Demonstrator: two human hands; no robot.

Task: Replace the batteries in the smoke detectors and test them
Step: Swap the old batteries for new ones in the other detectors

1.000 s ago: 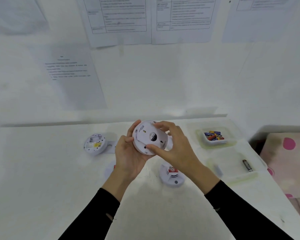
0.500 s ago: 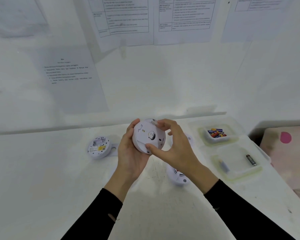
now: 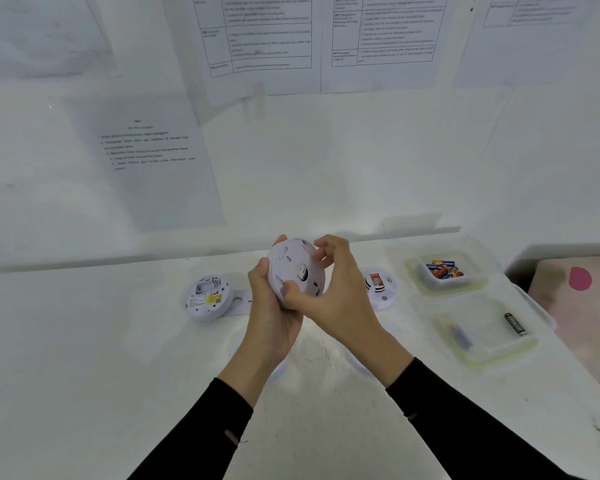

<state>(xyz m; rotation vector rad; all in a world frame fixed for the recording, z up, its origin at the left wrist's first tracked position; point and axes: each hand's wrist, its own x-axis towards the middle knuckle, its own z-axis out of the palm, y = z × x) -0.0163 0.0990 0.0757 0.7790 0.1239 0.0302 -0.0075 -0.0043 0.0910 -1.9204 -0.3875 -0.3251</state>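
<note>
The left hand (image 3: 271,306) cradles a smoke detector (image 3: 297,270) above the table (image 3: 84,358), fingers curled around its far rim; the right hand (image 3: 329,292) pinches its backplate. Twisting with such a light grip risks it slipping onto the detector (image 3: 378,287) below.

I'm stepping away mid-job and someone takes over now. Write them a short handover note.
Left hand cradles the held detector, back facing you; right hand grips its rim.
Second detector lies back-up, left on the table; third detector sits face-up, right of the hands.
Battery tub far right; near tub holds two batteries.
Done: unclear. Left: likely close and test all.
</note>
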